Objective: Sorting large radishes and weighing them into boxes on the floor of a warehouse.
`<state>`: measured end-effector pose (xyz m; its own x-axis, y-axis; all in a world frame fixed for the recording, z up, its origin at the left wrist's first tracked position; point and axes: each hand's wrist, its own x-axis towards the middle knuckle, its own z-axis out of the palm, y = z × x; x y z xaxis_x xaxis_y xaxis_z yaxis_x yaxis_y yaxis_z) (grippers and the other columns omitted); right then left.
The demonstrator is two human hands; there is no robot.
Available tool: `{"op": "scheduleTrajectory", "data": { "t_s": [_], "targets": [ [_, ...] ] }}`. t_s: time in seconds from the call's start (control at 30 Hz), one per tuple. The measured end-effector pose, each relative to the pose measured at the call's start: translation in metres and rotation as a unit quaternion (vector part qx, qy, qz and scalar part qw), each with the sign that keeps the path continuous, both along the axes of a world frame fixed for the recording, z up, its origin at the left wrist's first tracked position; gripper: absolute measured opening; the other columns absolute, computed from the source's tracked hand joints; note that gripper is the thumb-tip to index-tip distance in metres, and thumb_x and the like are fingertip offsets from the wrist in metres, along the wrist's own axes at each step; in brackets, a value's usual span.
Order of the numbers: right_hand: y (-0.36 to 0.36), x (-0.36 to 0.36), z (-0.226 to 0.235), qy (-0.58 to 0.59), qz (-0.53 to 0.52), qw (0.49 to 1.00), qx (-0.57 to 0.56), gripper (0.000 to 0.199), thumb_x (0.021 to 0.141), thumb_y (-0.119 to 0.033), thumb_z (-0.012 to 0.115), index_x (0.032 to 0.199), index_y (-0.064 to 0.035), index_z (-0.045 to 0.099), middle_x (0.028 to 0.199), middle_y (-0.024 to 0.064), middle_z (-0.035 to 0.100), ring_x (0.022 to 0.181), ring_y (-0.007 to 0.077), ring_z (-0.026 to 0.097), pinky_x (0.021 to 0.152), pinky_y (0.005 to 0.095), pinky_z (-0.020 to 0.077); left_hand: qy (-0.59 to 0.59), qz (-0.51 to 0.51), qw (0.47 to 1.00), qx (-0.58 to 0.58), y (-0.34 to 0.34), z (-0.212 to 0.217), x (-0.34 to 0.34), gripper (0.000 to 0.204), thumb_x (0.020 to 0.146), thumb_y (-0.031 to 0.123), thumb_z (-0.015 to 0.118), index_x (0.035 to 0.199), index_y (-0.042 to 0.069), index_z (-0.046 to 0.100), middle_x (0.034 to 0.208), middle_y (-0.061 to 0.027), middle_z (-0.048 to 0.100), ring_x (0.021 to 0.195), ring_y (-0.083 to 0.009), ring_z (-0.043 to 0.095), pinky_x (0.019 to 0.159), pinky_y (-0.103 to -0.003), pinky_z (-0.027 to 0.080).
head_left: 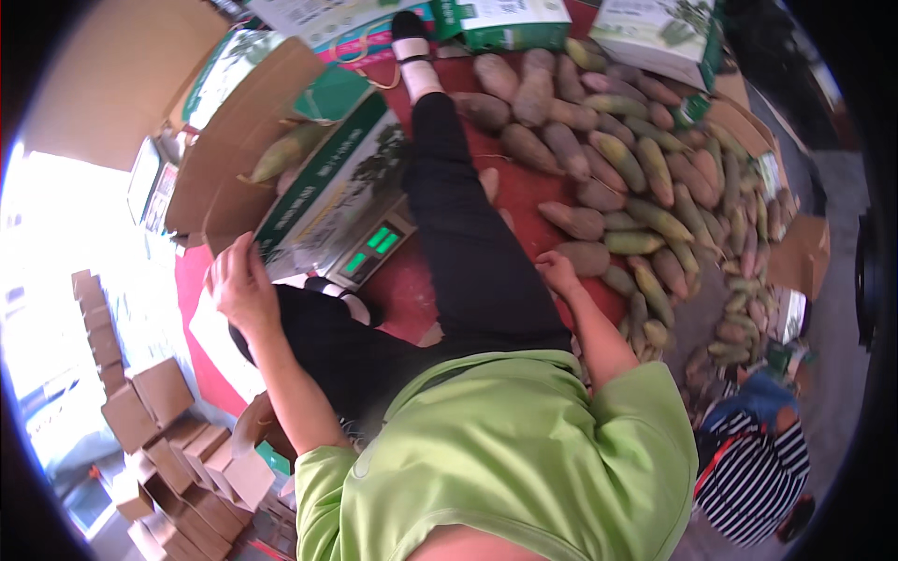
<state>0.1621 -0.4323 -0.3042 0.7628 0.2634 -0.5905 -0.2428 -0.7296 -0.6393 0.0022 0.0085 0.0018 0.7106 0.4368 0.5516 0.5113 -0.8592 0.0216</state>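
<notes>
My left hand (240, 284) is at the near corner of an open carton (309, 178), its fingers stretched out and slightly apart. The carton has a green-and-white printed side and stands tilted on a digital scale (379, 248) with lit green digits. Inside it lies a greenish radish (288, 151). My right hand (558, 272) is curled beside a brownish radish (584, 258) at the edge of the pile; whether anything is inside the fingers is hidden. Several long green and pinkish-brown radishes (641, 187) spread to the right of my leg.
My legs (458, 206) stretch across a red mat (514, 187). Printed cartons (655, 37) stand at the far side. Brown boxes (187, 449) are stacked at the lower left. Another person in a striped top (753, 477) is at the lower right.
</notes>
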Motion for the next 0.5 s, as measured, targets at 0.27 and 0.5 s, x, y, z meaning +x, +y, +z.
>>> {"op": "scheduleTrajectory", "data": {
  "t_s": [0.27, 0.5],
  "targets": [
    [0.124, 0.082, 0.134, -0.052, -0.028, 0.97, 0.236, 0.02, 0.088, -0.011, 0.06, 0.108, -0.0056, 0.061, 0.079, -0.0018, 0.06, 0.069, 0.0065, 0.055, 0.058, 0.0215, 0.0427, -0.015, -0.014, 0.999, -0.048, -0.008, 0.011, -0.008, 0.009, 0.076, 0.012, 0.069, 0.084, 0.008, 0.066, 0.075, -0.0051, 0.063, 0.075, -0.0231, 0.062, 0.075, -0.035, 0.046],
    [0.249, 0.118, 0.286, -0.257, 0.124, 0.872, 0.398, 0.018, 0.087, -0.006, 0.061, 0.104, -0.0008, 0.062, 0.088, 0.0024, 0.064, 0.08, 0.008, 0.059, 0.073, 0.0233, 0.0478, -0.019, -0.025, 0.999, -0.033, 0.0, 0.013, -0.001, 0.013, 0.078, 0.014, 0.069, 0.089, 0.009, 0.065, 0.078, -0.0031, 0.063, 0.077, -0.0203, 0.061, 0.087, -0.038, 0.042]
  ]
}}
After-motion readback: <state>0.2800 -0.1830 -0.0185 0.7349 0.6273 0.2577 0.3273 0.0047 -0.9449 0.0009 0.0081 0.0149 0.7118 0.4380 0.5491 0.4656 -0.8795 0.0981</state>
